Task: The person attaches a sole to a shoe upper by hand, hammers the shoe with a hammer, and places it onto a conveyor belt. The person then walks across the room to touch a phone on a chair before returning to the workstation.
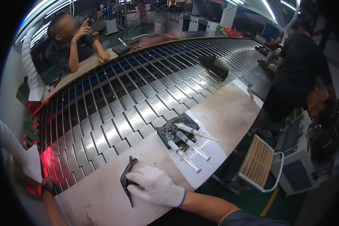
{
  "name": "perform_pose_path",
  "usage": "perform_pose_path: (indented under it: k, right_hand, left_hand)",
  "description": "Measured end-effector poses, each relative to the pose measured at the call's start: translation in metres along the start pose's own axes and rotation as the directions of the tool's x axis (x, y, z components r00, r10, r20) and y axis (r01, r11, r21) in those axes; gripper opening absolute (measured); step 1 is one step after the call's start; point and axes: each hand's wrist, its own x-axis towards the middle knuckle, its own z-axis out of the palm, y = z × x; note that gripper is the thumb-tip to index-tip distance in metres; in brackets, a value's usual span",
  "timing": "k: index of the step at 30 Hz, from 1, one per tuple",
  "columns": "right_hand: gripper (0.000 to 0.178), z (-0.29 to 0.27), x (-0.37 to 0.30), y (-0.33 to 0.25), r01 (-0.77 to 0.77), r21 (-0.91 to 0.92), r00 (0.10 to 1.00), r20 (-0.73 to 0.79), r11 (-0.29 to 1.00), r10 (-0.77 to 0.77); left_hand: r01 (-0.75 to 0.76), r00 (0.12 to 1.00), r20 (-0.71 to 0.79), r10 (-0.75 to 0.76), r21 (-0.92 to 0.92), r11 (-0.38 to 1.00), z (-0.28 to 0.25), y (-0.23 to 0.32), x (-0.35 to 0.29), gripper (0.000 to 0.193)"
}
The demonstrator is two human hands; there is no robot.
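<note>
My right hand (154,185), in a white knit glove with a blue cuff, has its fingers closed around a small dark hammer (124,180). The hammer lies at the near edge of the pale work board (101,192). At the far left, my left hand (47,187) is by the conveyor's red-lit end; it is dark and small there, and its fingers do not show clearly. Right of the hammer, several clear plastic syringes (192,145) rest with their tips on a dark, rough block (165,132) and their plungers toward me.
A slatted metal conveyor (116,128) curves across, carrying a dark shoe (214,67). White hoses (30,67) hang at left. Across the conveyor a person (69,45) leans on the edge; another person (301,71) stands at right. A wooden-slatted rack (256,162) and a machine (293,158) stand lower right.
</note>
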Motion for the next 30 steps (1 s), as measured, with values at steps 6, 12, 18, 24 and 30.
perform_pose_path:
  k: [6,12,18,24,30]
  right_hand:
    - [0.027,0.002,0.002,-0.007,0.000,-0.002,1.000,0.005,1.000,0.000]
    - [0.027,0.007,-0.002,-0.010,0.021,0.010,0.999,-0.030,1.000,-0.021]
    - [0.027,0.008,-0.009,-0.008,0.057,-0.127,0.998,-0.021,0.990,-0.060]
    - [0.030,0.003,-0.006,-0.008,0.126,-0.249,0.992,0.060,0.960,-0.115]
    - [0.033,-0.041,-0.009,-0.003,0.020,-0.464,0.999,0.038,0.886,-0.003]
  left_hand:
    - [0.016,0.989,-0.144,-0.026,-0.070,0.997,-0.015,0.021,-0.028,0.040]
    - [-0.180,0.931,-0.357,0.076,-0.268,0.947,-0.040,0.059,-0.053,0.038]
    - [-0.441,0.897,-0.420,0.137,-0.833,0.335,-0.079,0.152,-0.144,0.041]
    - [-0.431,0.851,-0.482,0.210,-0.868,-0.245,-0.136,0.211,-0.255,0.044]
    - [-0.182,0.790,-0.462,0.402,-0.804,-0.566,-0.190,0.211,-0.381,0.046]
